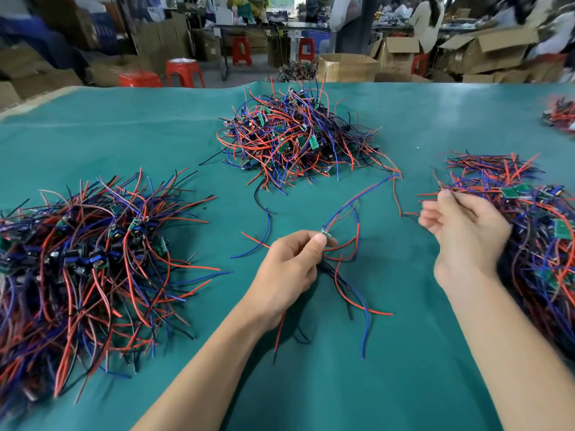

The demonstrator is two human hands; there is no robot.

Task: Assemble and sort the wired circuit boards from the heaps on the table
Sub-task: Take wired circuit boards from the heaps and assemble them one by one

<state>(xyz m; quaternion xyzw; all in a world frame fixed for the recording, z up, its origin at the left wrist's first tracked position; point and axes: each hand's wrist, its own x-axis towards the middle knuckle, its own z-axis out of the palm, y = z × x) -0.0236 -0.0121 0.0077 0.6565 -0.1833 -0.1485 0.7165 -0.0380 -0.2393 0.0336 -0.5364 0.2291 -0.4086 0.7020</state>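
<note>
Left hand (289,262) pinching a small green wired circuit board (323,234) above the teal desk (404,353), wires trailing toward the middle heap (292,135), right hand (463,234) loosely curled, empty, nearest the right-side heap (541,231).

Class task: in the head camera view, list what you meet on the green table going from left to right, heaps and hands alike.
Left heap → left hand, pinching a small wired board → right hand → right heap.
</note>
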